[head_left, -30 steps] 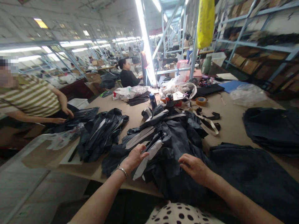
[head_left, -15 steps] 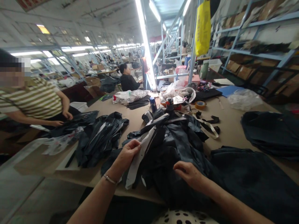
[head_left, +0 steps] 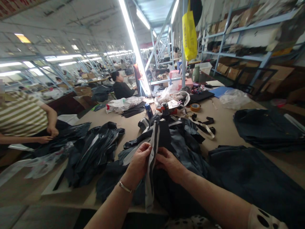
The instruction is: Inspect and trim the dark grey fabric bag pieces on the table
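Observation:
Between my two hands is the edge of a dark garment, faced with a long pale strip that runs down toward the table's front. My left hand, with a bracelet at the wrist, pinches the pale strip from the left. On the other side, my right hand has its thumb and fingers closed on the dark fabric beside the strip; some of its fingertips are hidden. The rest of the garment lies crumpled on the brown table under and beyond my hands.
Dark fabric piles lie at left and right, with a folded stack farther right. A blue spray can, a dark can and an orange tape roll stand behind. At left, a co-worker in a striped shirt handles dark fabric.
My right hand has come left and up to the strip and closed beside my left hand. The strip now stands more upright. The view has turned slightly right.

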Demonstrator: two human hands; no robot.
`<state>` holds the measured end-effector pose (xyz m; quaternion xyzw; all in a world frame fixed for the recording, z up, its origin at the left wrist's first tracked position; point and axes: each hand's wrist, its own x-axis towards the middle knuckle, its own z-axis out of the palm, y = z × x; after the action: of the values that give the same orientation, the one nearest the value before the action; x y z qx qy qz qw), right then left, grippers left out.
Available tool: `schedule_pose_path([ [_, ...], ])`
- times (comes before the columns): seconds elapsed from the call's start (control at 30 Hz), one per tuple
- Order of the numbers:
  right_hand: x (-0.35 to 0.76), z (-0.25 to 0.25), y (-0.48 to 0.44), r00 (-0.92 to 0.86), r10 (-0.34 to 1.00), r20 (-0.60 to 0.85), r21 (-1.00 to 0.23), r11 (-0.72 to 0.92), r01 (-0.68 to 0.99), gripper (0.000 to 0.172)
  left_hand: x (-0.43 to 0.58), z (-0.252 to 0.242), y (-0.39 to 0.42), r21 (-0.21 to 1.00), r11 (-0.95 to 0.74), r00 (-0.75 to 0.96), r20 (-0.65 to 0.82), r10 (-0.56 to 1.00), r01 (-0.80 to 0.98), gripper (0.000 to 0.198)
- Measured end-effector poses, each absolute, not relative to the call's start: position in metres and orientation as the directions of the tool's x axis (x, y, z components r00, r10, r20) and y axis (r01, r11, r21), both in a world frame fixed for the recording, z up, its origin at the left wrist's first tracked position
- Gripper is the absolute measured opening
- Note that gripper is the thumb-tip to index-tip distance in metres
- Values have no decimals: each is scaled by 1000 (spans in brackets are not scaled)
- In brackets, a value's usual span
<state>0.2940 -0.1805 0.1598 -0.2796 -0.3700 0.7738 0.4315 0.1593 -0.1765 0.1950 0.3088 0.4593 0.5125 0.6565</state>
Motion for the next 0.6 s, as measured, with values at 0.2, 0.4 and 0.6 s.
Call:
schedule_pose_path([
  [0.2,302,157,-184,-582,805,-114,-733,-464,-497,41,159,179,-173,892,299,-9,-321,947,-338,45],
  [0.4,322,171,-165,-446,894,-50,-892,-241,-383,36,160,194,-189,994,20,-308,15,951,109,30],
  [0.6,322,188,-140,-66,986,-154,-600,-146,-787,37,194,222,-265,918,-292,161,256,953,270,7],
])
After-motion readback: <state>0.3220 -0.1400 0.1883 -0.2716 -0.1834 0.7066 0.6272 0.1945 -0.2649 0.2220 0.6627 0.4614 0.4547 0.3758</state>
